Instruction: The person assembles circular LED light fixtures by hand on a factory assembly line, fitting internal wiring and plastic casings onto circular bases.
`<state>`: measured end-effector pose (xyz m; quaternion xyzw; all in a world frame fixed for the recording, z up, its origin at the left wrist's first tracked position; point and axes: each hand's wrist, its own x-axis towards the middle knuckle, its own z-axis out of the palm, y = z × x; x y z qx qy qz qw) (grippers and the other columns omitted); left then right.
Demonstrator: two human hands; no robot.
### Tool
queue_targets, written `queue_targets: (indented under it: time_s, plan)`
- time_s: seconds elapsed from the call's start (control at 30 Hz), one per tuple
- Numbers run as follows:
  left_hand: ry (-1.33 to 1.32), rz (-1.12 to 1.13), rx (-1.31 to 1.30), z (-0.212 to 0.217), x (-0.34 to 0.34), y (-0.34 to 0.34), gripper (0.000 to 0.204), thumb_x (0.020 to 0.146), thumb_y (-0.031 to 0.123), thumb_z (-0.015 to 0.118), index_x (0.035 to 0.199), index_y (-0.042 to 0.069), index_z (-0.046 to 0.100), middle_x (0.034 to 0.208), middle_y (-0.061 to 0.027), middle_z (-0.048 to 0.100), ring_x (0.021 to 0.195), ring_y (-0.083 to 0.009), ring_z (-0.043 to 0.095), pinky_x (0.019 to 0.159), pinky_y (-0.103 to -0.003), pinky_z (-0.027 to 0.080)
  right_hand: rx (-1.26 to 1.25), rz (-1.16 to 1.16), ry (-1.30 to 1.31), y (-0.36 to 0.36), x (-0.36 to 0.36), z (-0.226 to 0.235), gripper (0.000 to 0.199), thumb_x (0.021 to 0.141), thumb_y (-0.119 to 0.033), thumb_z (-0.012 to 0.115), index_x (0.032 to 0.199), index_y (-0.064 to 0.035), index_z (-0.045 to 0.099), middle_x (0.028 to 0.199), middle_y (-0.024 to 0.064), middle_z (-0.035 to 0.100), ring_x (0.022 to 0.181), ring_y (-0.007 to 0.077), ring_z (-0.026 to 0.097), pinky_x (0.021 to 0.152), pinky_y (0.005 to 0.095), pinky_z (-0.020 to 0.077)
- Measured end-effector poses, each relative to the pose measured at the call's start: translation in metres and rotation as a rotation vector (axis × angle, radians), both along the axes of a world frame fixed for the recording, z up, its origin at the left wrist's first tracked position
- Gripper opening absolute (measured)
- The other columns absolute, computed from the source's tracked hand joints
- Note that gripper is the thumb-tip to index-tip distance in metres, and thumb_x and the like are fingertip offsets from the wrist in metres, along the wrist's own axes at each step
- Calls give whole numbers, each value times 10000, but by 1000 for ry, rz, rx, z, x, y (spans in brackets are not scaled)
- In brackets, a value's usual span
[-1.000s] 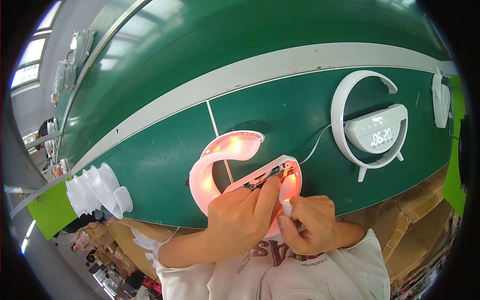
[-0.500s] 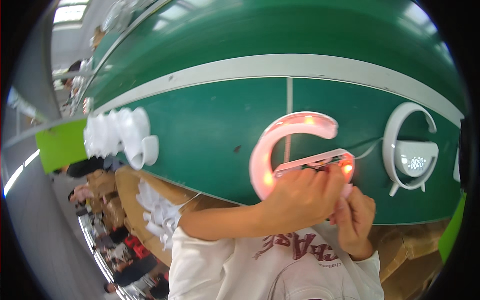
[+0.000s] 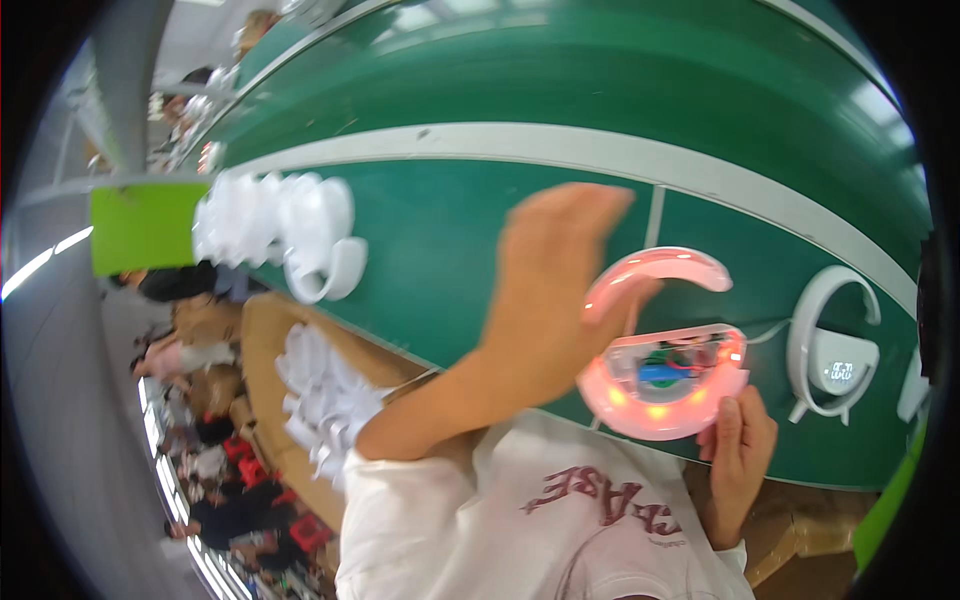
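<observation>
A C-shaped lamp (image 3: 655, 428) glows pink and orange along its ring. Its base is uncovered, showing a blue part (image 3: 656, 374), red wires and a piece of green board. My right hand (image 3: 738, 455) grips the lamp's lower right edge between thumb and fingers. Across the ring's left side passes my left hand (image 3: 545, 265), slightly blurred, its fingers stretched away from me and its thumb pointing toward the ring's gap. Nothing shows in that hand, and it hides part of the ring. Whether the thumb touches the lamp I cannot tell.
To the right a finished-looking white ring clock lamp (image 3: 798, 350) stands on small feet with its display lit; a white cable (image 3: 768, 333) runs beside it. White curved shells (image 3: 325, 250) stand in a row at left on the green table (image 3: 430, 270). More white parts (image 3: 320, 390) lie in a cardboard box (image 3: 262, 345).
My left hand has left the lamp's base and moved up and left, its fingers now stretched out. The base's inside has come into sight. My right hand stays at the lamp's edge.
</observation>
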<state>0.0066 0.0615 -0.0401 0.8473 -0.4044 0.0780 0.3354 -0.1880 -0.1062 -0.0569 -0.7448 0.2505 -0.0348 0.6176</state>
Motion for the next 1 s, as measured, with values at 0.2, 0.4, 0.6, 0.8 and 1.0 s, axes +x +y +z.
queue_targets:
  time_s: [0.2,0.4,0.6,0.8,1.0]
  plan:
    - [459,8,236,-30,14,42,491,965,112,569,1433,12,457,1406,-224,434,1361,-388,367,1149,-458,260,100,30,81,-7,11,5,258,1020,-120,561,798,10,566,577,67,582,459,127,531,451,290,396]
    - [699,-143,-47,-33,19,41,482,1036,258,448,1426,-26,468,1455,-190,409,1424,-362,314,1188,-476,179,36,122,99,-16,10,9,241,991,-149,618,799,-7,589,592,90,588,463,248,544,460,333,417]
    - [589,-168,256,-29,5,13,543,1002,329,481,1399,-42,491,1428,-201,414,1430,-418,265,1175,-517,151,109,169,130,-29,11,7,262,963,-199,661,775,-31,591,600,99,571,475,288,540,458,361,414]
    - [453,-213,348,-31,12,14,471,935,236,572,1324,-28,538,1394,-200,425,1402,-424,284,1148,-552,140,-44,209,183,-17,5,1,284,979,-260,633,800,-39,629,602,93,596,502,298,574,468,382,434]
    - [562,-266,204,-38,20,24,502,897,211,633,1332,-20,540,1391,-200,432,1387,-409,316,1149,-560,153,149,236,367,-36,14,13,319,983,-264,631,752,-44,637,614,61,635,480,254,580,475,356,442]
